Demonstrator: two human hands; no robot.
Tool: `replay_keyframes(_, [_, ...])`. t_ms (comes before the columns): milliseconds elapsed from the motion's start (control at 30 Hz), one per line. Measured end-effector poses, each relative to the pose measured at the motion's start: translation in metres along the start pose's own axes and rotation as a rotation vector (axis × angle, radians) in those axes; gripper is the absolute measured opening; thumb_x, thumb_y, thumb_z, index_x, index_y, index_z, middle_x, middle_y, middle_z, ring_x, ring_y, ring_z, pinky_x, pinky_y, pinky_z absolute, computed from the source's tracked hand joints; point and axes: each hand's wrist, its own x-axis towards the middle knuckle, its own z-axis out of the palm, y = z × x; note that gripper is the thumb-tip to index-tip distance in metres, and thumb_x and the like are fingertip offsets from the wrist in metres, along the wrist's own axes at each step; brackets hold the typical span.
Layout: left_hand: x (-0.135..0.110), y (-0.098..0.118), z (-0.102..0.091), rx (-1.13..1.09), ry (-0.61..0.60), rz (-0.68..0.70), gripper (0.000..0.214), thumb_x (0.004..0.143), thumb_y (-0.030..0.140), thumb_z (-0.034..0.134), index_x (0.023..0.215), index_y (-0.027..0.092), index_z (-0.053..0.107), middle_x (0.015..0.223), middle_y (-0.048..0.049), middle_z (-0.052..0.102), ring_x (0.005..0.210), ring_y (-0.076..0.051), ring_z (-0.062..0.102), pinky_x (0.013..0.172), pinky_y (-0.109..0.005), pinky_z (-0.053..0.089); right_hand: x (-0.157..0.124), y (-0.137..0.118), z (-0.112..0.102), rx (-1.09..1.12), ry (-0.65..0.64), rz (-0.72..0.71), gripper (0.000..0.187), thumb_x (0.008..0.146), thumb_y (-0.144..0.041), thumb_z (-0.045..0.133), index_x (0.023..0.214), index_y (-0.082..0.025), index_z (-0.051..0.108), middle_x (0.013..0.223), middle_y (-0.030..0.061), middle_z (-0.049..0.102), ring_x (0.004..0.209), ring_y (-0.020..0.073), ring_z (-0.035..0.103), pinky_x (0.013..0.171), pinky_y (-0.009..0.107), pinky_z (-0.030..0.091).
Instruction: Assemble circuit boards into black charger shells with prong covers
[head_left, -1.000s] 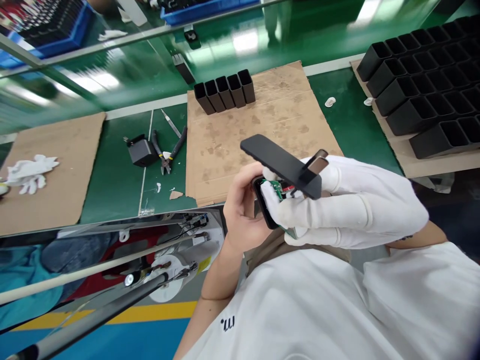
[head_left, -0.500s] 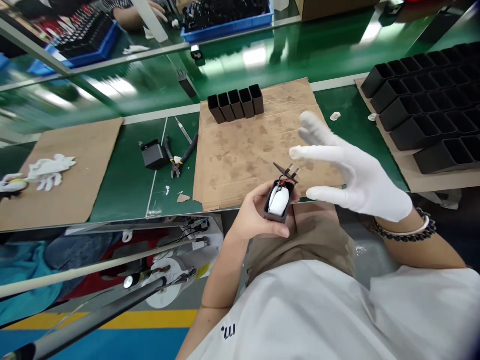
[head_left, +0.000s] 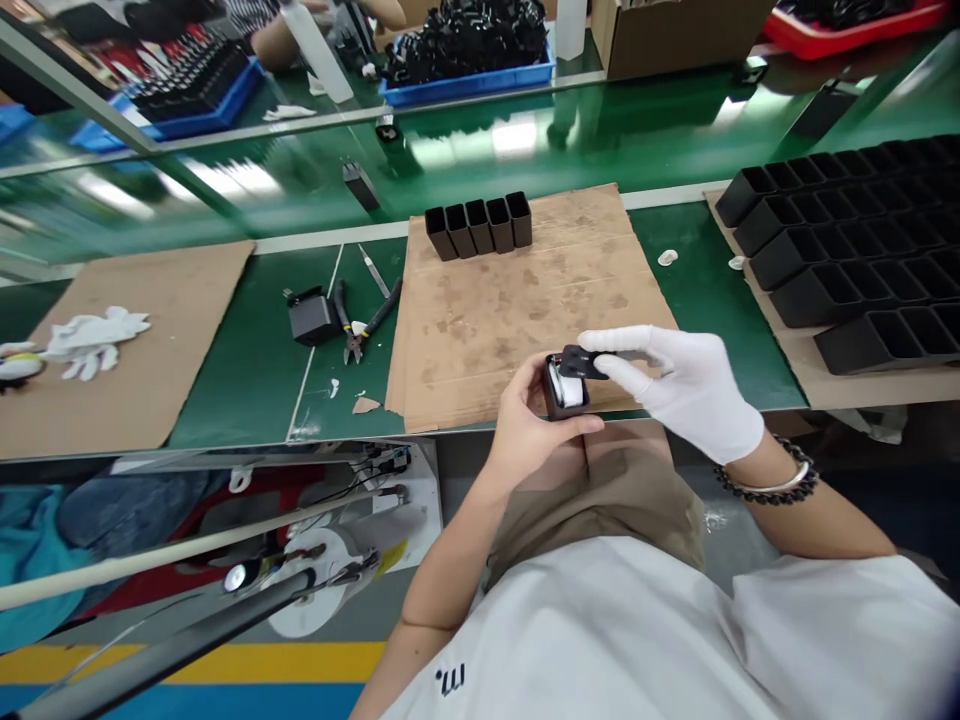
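Bare, my left hand (head_left: 534,418) is wrapped round a small black plastic case (head_left: 555,402) above the table's front edge. Inside the case sits a white wrapped part (head_left: 568,388). My right hand (head_left: 667,385), in a white glove, pinches a black plug cover (head_left: 582,361) between thumb and fingers. That cover is tilted over the case's open end and hides part of it. Beneath and beyond both hands lies a cardboard sheet (head_left: 517,310), where several upright black cases (head_left: 478,228) stand in a row at its far side.
Left of the cardboard are diagonal pliers (head_left: 354,340), a thin blade tool (head_left: 373,270) and a black box (head_left: 313,318). White gloves (head_left: 94,338) lie farther left. Rows of black cases (head_left: 840,290) fill the right side. Behind stands a blue tray (head_left: 472,90) of black parts; a person's arm shows nearby.
My right hand has come down from its open, spread pose and closed on the plug cover. The cover's prongs, visible before, no longer show. My left hand still holds the case.
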Motion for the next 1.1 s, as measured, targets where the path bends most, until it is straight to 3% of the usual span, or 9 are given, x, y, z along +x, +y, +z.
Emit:
replay_keyframes(67, [0.002, -0.005, 0.01, 0.041, 0.108, 0.053, 0.073, 0.053, 0.033, 0.099, 0.116, 0.019, 0.063, 0.115, -0.008, 0.074, 0.107, -0.024, 0.071, 0.095, -0.033, 0.057, -0.001, 0.002, 0.005, -0.045, -0.04, 0.007, 0.026, 0.094, -0.021, 0.068, 0.118, -0.019, 0.076, 0.119, 0.005, 0.078, 0.108, 0.0225, 0.077, 0.099, 0.033, 0.062])
replay_keyframes(133, [0.005, -0.01, 0.017, 0.084, 0.14, 0.083, 0.072, 0.056, 0.03, 0.098, 0.117, 0.019, 0.062, 0.114, -0.0069, 0.074, 0.105, -0.023, 0.071, 0.093, -0.033, 0.057, 0.001, 0.006, 0.009, -0.01, -0.079, 0.036, 0.026, 0.093, -0.022, 0.068, 0.117, -0.019, 0.077, 0.119, 0.0052, 0.078, 0.108, 0.0242, 0.076, 0.1, 0.034, 0.062])
replay_keyframes(300, [0.014, -0.02, 0.022, 0.314, 0.207, 0.165, 0.062, 0.065, 0.024, 0.092, 0.119, 0.02, 0.062, 0.117, -0.0078, 0.073, 0.11, -0.025, 0.07, 0.097, -0.037, 0.055, 0.006, 0.014, 0.01, -0.047, -0.029, 0.11, 0.018, 0.089, -0.025, 0.073, 0.105, -0.021, 0.08, 0.106, 0.0036, 0.081, 0.097, 0.0246, 0.078, 0.092, 0.036, 0.064])
replay_keyframes(467, [0.017, -0.028, 0.025, 0.497, 0.249, 0.203, 0.056, 0.071, 0.011, 0.081, 0.122, 0.022, 0.061, 0.121, -0.008, 0.072, 0.111, -0.027, 0.07, 0.096, -0.04, 0.056, 0.007, 0.003, 0.014, -0.272, 0.021, 0.048, 0.016, 0.092, -0.027, 0.069, 0.103, -0.022, 0.079, 0.102, 0.0049, 0.081, 0.092, 0.0241, 0.077, 0.084, 0.036, 0.063])
replay_keyframes(633, [0.017, -0.03, 0.027, 0.54, 0.272, 0.217, 0.05, 0.076, 0.017, 0.079, 0.122, 0.021, 0.06, 0.119, -0.0095, 0.074, 0.107, -0.027, 0.071, 0.093, -0.04, 0.058, 0.003, 0.0, 0.031, -0.546, -0.019, 0.016, 0.014, 0.094, -0.026, 0.064, 0.093, -0.021, 0.078, 0.099, 0.009, 0.079, 0.086, 0.0253, 0.077, 0.072, 0.034, 0.062])
replay_keyframes(767, [0.017, -0.023, 0.011, 0.567, 0.162, 0.154, 0.059, 0.076, 0.024, 0.082, 0.13, 0.019, 0.058, 0.129, -0.0141, 0.071, 0.119, -0.031, 0.069, 0.102, -0.045, 0.056, -0.002, 0.009, 0.044, -0.507, -0.023, -0.007, 0.023, 0.093, -0.026, 0.064, 0.113, -0.021, 0.075, 0.109, 0.008, 0.08, 0.093, 0.0263, 0.078, 0.074, 0.035, 0.063])
replay_keyframes(900, [0.007, -0.011, -0.022, 0.63, -0.001, 0.175, 0.061, 0.084, 0.026, 0.079, 0.139, 0.02, 0.055, 0.143, -0.0133, 0.064, 0.136, -0.03, 0.058, 0.123, -0.052, 0.04, 0.001, 0.014, 0.037, -0.488, -0.006, -0.099, 0.029, 0.094, -0.022, 0.061, 0.12, -0.023, 0.073, 0.108, 0.0047, 0.081, 0.09, 0.0251, 0.079, 0.075, 0.034, 0.064])
replay_keyframes(1000, [-0.004, -0.006, -0.046, 0.657, 0.116, 0.148, 0.056, 0.089, 0.034, 0.075, 0.141, 0.021, 0.056, 0.141, -0.0124, 0.064, 0.137, -0.031, 0.056, 0.123, -0.055, 0.039, 0.006, 0.015, 0.028, -0.565, 0.044, -0.162, 0.031, 0.094, -0.023, 0.063, 0.123, -0.027, 0.072, 0.117, 0.0044, 0.079, 0.096, 0.0248, 0.078, 0.077, 0.032, 0.062])
replay_keyframes(1100, [-0.009, -0.004, -0.06, 0.648, 0.219, 0.115, 0.043, 0.094, 0.034, 0.068, 0.135, 0.021, 0.061, 0.133, -0.0108, 0.069, 0.132, -0.029, 0.061, 0.119, -0.054, 0.044, 0.009, 0.016, 0.024, -0.707, -0.034, -0.175, 0.028, 0.094, -0.021, 0.058, 0.118, -0.023, 0.074, 0.105, 0.0047, 0.081, 0.081, 0.0222, 0.078, 0.06, 0.03, 0.056])
